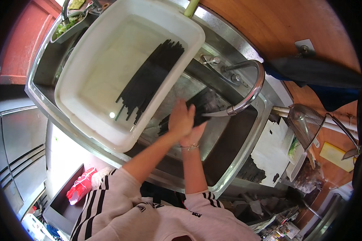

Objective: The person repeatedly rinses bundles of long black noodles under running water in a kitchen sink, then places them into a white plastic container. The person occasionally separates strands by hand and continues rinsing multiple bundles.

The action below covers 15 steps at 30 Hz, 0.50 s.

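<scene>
A bundle of thin black chopsticks (202, 103) lies slanted over the metal sink (218, 141), between my two hands. My left hand (182, 119) presses over the bundle from above, its fingers blurred. My right hand (193, 134), with a bracelet at the wrist, is closed round the bundle from below, its fingers partly hidden. Water runs from the curved tap (253, 94) onto the chopsticks beside my hands. To the left, a large white basin (86, 130) of cloudy water rests across the sink. More black chopsticks (151, 82) lie side by side in it.
A wire-mesh strainer (307, 122) hangs at the right, near a yellow sponge cloth (337, 156). At the far left corner, a small strainer tray (68, 28) holds green scraps. Below left, a grey drawer-like box (64, 201) contains a red packet (81, 186).
</scene>
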Motion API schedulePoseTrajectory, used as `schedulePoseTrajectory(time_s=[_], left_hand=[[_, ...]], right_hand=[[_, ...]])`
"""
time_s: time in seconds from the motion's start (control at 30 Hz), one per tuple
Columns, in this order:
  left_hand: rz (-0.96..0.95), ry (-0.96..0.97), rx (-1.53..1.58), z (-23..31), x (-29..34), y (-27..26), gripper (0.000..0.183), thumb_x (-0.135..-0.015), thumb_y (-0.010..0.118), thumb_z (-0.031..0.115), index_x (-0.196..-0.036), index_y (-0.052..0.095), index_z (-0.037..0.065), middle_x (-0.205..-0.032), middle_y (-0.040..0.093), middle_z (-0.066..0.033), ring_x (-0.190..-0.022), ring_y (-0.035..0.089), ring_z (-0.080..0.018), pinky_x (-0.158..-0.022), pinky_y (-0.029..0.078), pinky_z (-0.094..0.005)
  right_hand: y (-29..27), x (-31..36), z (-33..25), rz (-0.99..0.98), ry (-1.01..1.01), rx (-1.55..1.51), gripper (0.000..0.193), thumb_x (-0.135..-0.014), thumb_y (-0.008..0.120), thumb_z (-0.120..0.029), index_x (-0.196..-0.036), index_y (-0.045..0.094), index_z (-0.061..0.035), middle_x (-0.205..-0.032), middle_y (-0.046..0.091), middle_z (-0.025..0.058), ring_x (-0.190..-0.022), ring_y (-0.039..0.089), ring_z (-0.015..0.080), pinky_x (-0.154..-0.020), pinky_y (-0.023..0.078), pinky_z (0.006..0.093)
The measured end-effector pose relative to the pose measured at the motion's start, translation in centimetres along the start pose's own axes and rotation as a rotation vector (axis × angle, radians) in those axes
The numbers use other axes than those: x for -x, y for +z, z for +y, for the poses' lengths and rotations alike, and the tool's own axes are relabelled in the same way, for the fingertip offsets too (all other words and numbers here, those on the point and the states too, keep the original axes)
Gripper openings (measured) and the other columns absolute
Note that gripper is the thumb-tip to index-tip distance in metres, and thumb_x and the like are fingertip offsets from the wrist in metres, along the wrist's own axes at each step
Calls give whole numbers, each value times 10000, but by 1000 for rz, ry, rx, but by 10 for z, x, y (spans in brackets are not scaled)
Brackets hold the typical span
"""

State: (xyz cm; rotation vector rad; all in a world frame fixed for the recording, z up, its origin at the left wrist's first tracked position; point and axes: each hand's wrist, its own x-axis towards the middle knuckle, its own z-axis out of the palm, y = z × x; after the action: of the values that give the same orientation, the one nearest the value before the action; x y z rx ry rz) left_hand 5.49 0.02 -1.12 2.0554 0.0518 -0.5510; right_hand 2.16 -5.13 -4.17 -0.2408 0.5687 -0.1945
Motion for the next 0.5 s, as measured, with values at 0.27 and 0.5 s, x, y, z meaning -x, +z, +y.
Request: schedulePoseTrajectory(time_s=[0.27, 0.5], left_hand=[[9, -15, -218, -21, 3, -2, 633, -948, 371, 415, -1351, 295, -67, -1361, 367, -283, -1194, 430, -449, -1014, 345, -467], [-182, -172, -190, -13, 2, -13, 632, -938, 341, 489, -1391, 294, 50, -1374, 373, -255, -1159, 451, -469, -982, 370, -488]], right_hand=[[4, 12, 15, 158, 45, -44, 637, -897, 385, -621, -1262, 509, -114, -1260, 537, 49, -1128, 502, 237, -975, 397, 369], [13, 10, 16, 145, -130, 352, 662, -884, 370, -658, -1217, 524, -106, -1189, 564, 36, -1027, 530, 216, -880, 444, 366]])
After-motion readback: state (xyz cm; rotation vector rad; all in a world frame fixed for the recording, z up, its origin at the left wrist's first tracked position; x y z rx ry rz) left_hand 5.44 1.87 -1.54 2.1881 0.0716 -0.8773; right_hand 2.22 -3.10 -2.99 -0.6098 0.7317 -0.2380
